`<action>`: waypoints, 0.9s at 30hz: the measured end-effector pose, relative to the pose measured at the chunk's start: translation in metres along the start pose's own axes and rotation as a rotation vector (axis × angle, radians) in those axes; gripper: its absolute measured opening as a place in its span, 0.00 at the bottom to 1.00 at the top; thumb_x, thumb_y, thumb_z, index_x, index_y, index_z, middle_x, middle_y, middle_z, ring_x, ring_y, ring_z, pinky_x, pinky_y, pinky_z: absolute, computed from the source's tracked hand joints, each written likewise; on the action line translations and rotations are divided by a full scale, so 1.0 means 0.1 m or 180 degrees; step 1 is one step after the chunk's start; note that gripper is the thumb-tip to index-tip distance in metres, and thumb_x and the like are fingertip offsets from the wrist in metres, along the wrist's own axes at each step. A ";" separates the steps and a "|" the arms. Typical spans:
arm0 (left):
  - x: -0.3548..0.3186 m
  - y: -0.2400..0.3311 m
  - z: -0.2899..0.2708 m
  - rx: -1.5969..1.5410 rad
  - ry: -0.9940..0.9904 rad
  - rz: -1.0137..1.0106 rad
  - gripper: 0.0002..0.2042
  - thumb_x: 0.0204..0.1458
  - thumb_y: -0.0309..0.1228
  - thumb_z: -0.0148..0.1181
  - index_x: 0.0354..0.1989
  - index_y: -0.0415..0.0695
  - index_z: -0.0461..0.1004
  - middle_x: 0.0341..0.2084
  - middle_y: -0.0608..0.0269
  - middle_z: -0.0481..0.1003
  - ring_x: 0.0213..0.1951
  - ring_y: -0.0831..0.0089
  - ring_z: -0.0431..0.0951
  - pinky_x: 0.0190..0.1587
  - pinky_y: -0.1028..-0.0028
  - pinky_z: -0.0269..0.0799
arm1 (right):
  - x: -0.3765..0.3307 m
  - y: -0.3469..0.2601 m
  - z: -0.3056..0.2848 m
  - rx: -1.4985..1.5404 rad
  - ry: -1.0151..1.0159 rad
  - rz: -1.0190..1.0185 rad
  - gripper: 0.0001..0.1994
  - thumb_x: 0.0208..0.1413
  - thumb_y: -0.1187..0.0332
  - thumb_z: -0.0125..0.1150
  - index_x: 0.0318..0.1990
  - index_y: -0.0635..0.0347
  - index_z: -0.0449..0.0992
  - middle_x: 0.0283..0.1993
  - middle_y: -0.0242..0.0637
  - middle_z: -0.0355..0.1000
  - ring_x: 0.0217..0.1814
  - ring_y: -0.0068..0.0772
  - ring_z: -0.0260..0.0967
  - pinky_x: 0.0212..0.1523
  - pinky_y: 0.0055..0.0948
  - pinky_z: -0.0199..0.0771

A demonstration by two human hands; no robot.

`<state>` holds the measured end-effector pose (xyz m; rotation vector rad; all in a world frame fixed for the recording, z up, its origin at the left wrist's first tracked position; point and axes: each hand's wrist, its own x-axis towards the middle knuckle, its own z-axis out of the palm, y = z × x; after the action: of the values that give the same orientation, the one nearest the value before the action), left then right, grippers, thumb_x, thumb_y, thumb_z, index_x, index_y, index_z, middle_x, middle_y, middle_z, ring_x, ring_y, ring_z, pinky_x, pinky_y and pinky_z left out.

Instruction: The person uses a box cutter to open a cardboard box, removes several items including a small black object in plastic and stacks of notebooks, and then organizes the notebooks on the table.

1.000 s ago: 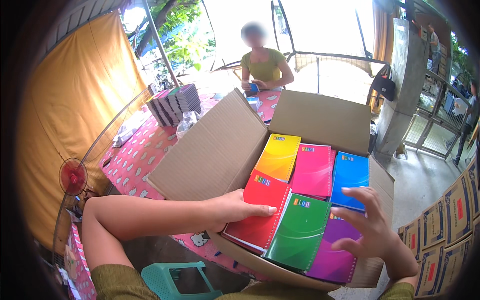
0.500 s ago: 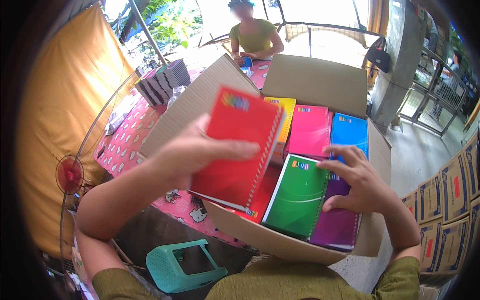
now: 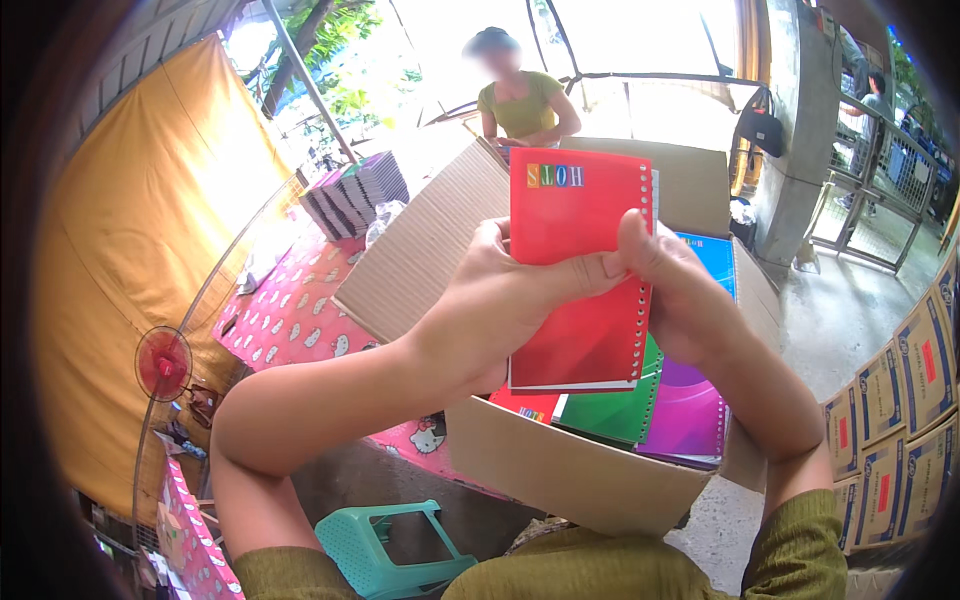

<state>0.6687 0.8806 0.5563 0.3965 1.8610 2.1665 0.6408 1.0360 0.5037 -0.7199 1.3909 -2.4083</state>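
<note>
The red, rectangular paper-covered notebook (image 3: 578,225) with holes punched along its right edge is now in both hands, raised over the open brown cardboard box (image 3: 585,470); half a second earlier the left hand (image 3: 505,300) alone holds it, lower and tilted, while the right hand (image 3: 685,295) is over the contents of the box. Now the notebook is almost upright, cover facing the wearer. Both thumbs press on the cover near the holed edge, their tips close together; the other fingers pinch from behind, mostly hidden. Beneath it, the box shows a glossy green notebook (image 3: 608,412), a purple notebook (image 3: 685,408) and a blue notebook (image 3: 708,258).

A bench (image 3: 285,325) under pink patterned cloth spreads to the left, carrying tall stacks of notebooks (image 3: 355,195). A teal plastic stool (image 3: 365,550) stands below, with a red round fan (image 3: 163,365) beside an orange curtain (image 3: 140,250). Across the bench is a co-worker in an olive top (image 3: 525,108); printed brown cartons (image 3: 880,455) are stacked at right, near a grey concrete pillar (image 3: 808,150).
</note>
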 end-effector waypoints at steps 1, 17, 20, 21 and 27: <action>0.00 -0.02 0.01 -0.0006 0.0063 -0.0090 0.16 0.49 0.31 0.62 0.42 0.35 0.70 0.36 0.56 0.74 0.36 0.70 0.77 0.39 0.69 0.77 | 0.01 0.04 0.00 -0.0071 -0.0009 -0.0017 0.46 0.46 0.43 0.60 0.60 0.69 0.44 0.54 0.51 0.60 0.56 0.36 0.63 0.52 0.31 0.68; 0.01 -0.05 -0.45 0.0113 0.0180 -0.0508 0.13 0.51 0.33 0.59 0.41 0.39 0.73 0.32 0.64 0.76 0.33 0.79 0.76 0.36 0.76 0.73 | 0.06 0.10 -0.17 0.1482 0.0271 0.0521 0.25 0.52 0.59 0.58 0.52 0.66 0.63 0.46 0.47 0.69 0.45 0.36 0.71 0.47 0.36 0.74; -0.02 -0.04 -0.42 0.0163 0.0302 -0.0335 0.12 0.50 0.33 0.60 0.40 0.38 0.74 0.30 0.64 0.76 0.31 0.79 0.76 0.34 0.76 0.74 | 0.05 0.11 -0.20 0.1397 0.0393 0.0463 0.25 0.51 0.59 0.58 0.52 0.66 0.63 0.47 0.46 0.69 0.44 0.36 0.72 0.47 0.36 0.74; -0.03 -0.04 -0.41 0.0049 0.0277 -0.0335 0.12 0.50 0.32 0.60 0.40 0.38 0.74 0.31 0.63 0.76 0.32 0.79 0.76 0.35 0.76 0.74 | 0.05 0.11 -0.20 0.1398 0.0362 0.0439 0.25 0.51 0.59 0.58 0.52 0.66 0.63 0.46 0.46 0.69 0.44 0.36 0.72 0.47 0.36 0.74; -0.03 -0.12 -0.49 -0.0271 0.0226 -0.0358 0.12 0.52 0.32 0.58 0.41 0.37 0.73 0.32 0.62 0.76 0.33 0.77 0.77 0.37 0.75 0.75 | 0.08 0.12 -0.21 0.1431 0.0385 0.0500 0.24 0.52 0.58 0.58 0.52 0.65 0.64 0.46 0.46 0.70 0.45 0.38 0.72 0.47 0.37 0.74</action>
<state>0.6539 0.8362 0.5376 0.1952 1.7740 2.2012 0.6226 1.0424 0.4870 -0.3426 0.8511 -2.5348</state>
